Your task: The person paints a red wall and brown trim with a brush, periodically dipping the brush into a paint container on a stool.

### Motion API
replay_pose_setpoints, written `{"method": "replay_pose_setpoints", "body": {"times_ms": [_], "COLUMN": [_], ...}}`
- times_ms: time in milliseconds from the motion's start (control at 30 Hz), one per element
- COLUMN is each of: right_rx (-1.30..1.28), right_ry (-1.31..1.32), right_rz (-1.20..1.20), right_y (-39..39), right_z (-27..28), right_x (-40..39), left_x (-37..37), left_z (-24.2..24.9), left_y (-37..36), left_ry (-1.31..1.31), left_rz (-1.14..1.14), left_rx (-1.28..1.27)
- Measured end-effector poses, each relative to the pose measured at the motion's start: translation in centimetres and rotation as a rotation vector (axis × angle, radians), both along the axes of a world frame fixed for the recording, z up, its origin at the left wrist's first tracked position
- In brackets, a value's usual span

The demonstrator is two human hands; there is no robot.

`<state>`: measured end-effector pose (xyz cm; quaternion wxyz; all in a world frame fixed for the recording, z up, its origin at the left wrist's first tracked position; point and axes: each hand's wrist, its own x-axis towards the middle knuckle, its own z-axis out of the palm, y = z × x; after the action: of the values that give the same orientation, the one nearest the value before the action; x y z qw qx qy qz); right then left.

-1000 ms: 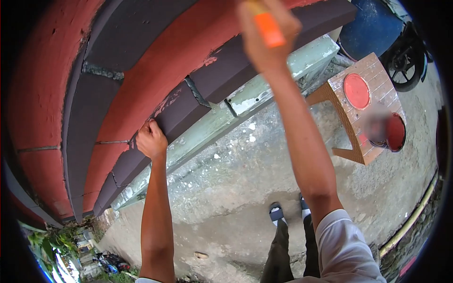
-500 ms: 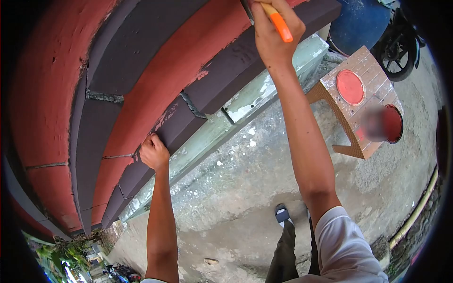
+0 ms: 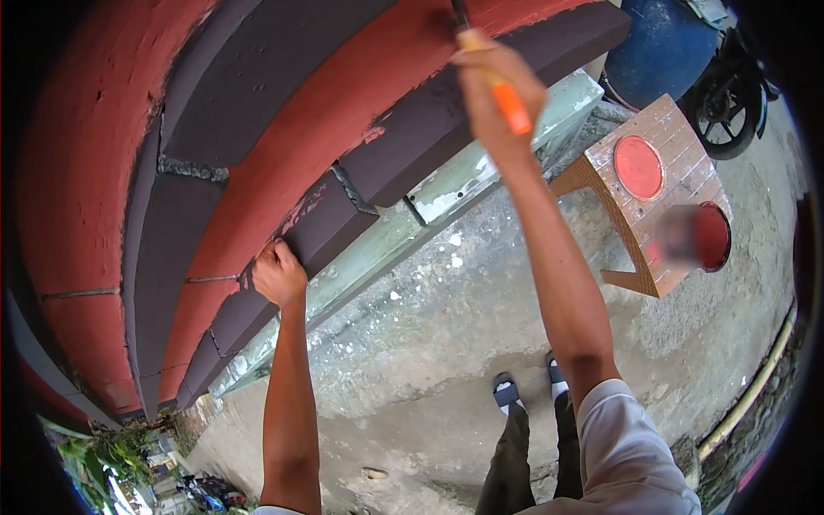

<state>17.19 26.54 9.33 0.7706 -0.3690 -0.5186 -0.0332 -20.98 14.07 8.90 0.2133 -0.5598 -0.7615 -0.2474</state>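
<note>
My right hand [image 3: 502, 99] is wrapped round a paintbrush [image 3: 512, 108] with a yellow and orange handle. The brush's dark end meets the red band [image 3: 360, 81] of the wall near the top edge; its bristles are hard to make out. My left hand [image 3: 280, 273] is closed in a fist against the wall, where a red band borders a dark grey ledge [image 3: 412, 137]. Whether that fist holds anything is hidden. Below the grey ledge runs a pale green ledge [image 3: 451, 193] with worn paint.
At the right a small tiled table [image 3: 687, 167] bears a red lid [image 3: 639, 167] and an open paint can [image 3: 714, 236], red inside. Behind it are a blue barrel [image 3: 657, 51] and a motorcycle wheel [image 3: 721, 116]. Concrete ground [image 3: 412, 360] lies below, with a bamboo pole [image 3: 751, 386].
My right hand has moved down slightly with the paintbrush, and more of the brush's dark end shows. My left hand has stayed on the wall. The view has shifted slightly.
</note>
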Motion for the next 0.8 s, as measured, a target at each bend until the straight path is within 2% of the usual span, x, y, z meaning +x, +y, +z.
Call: {"method": "replay_pose_setpoints", "body": {"times_ms": [67, 200, 300, 400, 533, 600, 667, 733, 800], "right_rx": [-0.01, -0.05, -0.041, -0.054, -0.06, -0.067, -0.135, -0.113, -0.123], "right_ry": [0.1, -0.084, -0.105, -0.175, -0.215, -0.058, 0.105, -0.047, -0.085], "right_rz": [-0.128, -0.014, 0.306, 0.521, 0.112, -0.058, -0.087, -0.043, 0.05], "right_y": [0.5, -1.9, -4.9, -5.2, -0.5, 0.1, -0.1, -0.4, -1.8], "right_z": [0.4, 0.1, -0.1, -0.9, -2.1, -1.4, -1.0, -1.4, -1.7], "right_x": [1.3, -4.9, -9.5, -9.4, -1.3, 1.6, 2.1, -0.4, -4.6], "left_x": [-0.4, -0.2, -0.4, -0.4, -0.2, -0.3, -0.1, -0.2, 0.0], "left_z": [-0.3, -0.2, -0.2, -0.5, -0.3, -0.3, -0.3, -0.1, 0.0], "left_y": [0.1, 0.0, 0.0, 0.2, 0.0, 0.0, 0.0, 0.0, 0.0], "left_ry": [0.007, -0.018, -0.018, -0.036, -0.016, -0.046, -0.064, -0.073, -0.081], "left_rz": [0.009, 0.02, 0.028, 0.015, 0.034, 0.033, 0.044, 0.048, 0.048], "left_rx": [0.005, -0.003, -0.026, 0.037, 0.027, 0.015, 0.015, 0.014, 0.009]}}
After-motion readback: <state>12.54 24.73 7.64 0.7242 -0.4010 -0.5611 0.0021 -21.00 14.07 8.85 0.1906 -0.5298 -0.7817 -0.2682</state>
